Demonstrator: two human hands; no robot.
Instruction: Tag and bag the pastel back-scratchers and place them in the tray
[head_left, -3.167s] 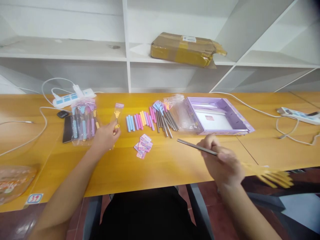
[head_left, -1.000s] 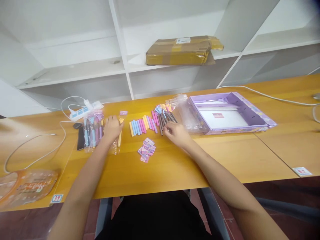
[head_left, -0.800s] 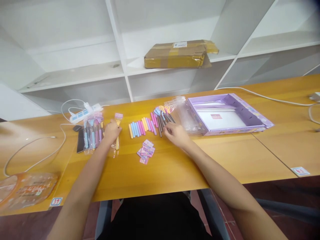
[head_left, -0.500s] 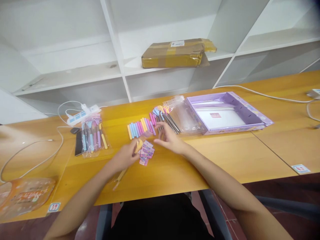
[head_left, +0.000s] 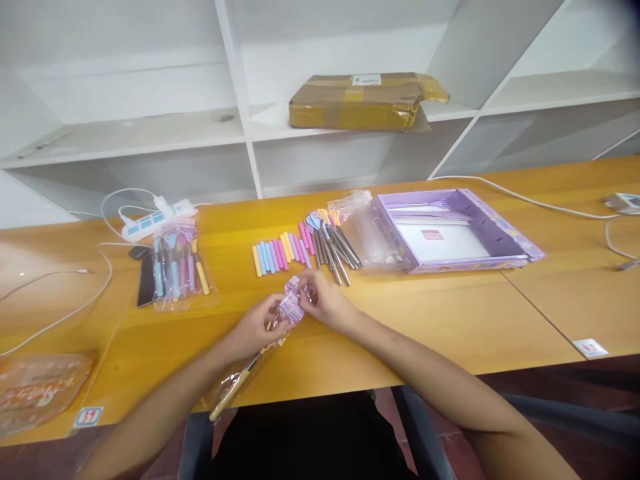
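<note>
My left hand (head_left: 261,325) is closed around a clear-bagged back scratcher with a yellow handle (head_left: 231,393), which slants down over the table's front edge. Its head is hidden under my fingers. My right hand (head_left: 325,301) pinches the edge of a small purple printed card (head_left: 291,307), which lies against the top of the bag. More such cards (head_left: 292,284) show just behind. Beyond my hands is a row of coloured handle sleeves (head_left: 280,255) in yellow, blue, pink and purple. Right of it, metal-rod back scratchers (head_left: 336,247) with coloured claw heads lie piled.
Bagged back scratchers (head_left: 181,267) lie at left over a dark flat object, near a white power strip (head_left: 160,221) with cables. Clear plastic bags (head_left: 373,237) rest against a purple tray box (head_left: 411,261). A taped carton (head_left: 357,103) sits on the shelf behind.
The yellow back scratcher in its bag has swung into clearer view under my left hand. My right hand has come down and left, taking hold of a card. The view has shifted slightly.
</note>
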